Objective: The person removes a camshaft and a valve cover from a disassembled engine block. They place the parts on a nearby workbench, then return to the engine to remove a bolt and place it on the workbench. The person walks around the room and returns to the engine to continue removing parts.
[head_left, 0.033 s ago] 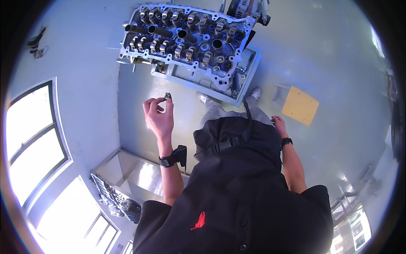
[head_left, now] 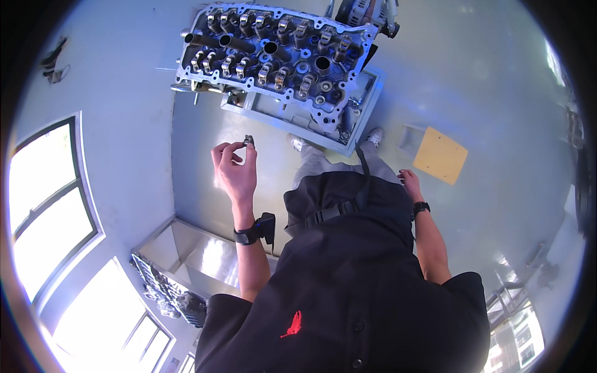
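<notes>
My left hand (head_left: pixel 234 169) is raised to the left of the engine, thumb and fingertips pinched together. Between them is a small dark metal rocker arm (head_left: pixel 249 140), held upright. It resembles the rocker arms seated in two rows on the cylinder head (head_left: pixel 283 93) ahead. Several tubes stand along the middle of that head, and bare valve springs and seats show at its near right end. My right hand (head_left: pixel 410 181) hangs beside my right thigh, its fingers loose and slightly apart, with nothing seen in them.
A grey metal frame tray (head_left: pixel 292 127) with loose small parts lies under the cylinder head, just beyond my feet. An alternator-like unit (head_left: pixel 364 12) sits at the far end. A yellow-topped stool (head_left: pixel 441 155) stands to the right. A steel bench (head_left: pixel 205 248) is at the left behind.
</notes>
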A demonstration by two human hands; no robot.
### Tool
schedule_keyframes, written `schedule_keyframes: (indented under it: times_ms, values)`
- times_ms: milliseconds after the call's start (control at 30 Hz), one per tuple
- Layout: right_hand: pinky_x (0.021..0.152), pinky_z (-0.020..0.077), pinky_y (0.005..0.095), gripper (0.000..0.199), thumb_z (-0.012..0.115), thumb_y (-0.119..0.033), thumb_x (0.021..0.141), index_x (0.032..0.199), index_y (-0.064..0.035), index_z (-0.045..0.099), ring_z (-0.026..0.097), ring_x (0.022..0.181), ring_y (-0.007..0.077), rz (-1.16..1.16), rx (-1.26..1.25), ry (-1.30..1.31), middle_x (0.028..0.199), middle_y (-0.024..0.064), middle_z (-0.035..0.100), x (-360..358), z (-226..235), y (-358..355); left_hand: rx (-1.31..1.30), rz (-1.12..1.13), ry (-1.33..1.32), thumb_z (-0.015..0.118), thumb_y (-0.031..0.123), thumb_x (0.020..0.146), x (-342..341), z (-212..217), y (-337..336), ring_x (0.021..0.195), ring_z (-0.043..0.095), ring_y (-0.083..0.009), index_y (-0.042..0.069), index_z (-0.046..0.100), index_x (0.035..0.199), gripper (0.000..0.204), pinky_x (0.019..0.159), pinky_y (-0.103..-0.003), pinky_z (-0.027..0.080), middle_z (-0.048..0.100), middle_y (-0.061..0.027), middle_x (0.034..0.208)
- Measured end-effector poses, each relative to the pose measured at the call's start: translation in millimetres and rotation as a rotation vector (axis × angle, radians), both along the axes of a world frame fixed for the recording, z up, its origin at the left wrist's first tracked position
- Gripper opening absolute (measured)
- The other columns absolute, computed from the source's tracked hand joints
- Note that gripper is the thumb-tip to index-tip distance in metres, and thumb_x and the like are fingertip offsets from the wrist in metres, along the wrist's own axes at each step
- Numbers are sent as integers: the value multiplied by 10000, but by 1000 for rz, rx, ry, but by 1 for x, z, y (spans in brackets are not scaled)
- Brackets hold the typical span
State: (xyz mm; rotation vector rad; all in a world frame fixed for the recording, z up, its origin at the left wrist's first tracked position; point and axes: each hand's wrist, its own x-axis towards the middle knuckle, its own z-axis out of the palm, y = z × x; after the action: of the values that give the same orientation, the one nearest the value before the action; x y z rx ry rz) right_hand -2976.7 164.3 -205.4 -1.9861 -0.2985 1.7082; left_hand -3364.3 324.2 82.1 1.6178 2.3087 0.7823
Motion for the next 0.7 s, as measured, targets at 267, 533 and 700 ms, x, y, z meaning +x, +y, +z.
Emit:
schedule_keyframes:
  times_ms: [267,533,700]
  values:
    - [614,434,257,224,505,-216,843,997,-61,555,562,729,147,37,-75,-74,844,60,594,-31,27,14,31,-82,-148,687,131,653,-37,-27,0,582,479,-118,37,620,773,166,514,-257,413,505,-46,849]
    - [606,420,250,232,504,-204,843,970,-23,574,533,700,127,201,-23,-184,801,64,591,-62,35,-3,-2,-132,-210,691,133,640,-63,-53,3,575,504,-123,40,615,767,174,523,-261,436,519,-48,855]
    - [607,416,240,245,512,-221,845,963,-16,577,527,696,120,200,0,-161,809,59,591,-68,38,-3,-44,-131,-281,671,98,659,-71,-58,4,600,485,-113,16,613,785,161,532,-242,417,510,-53,838]
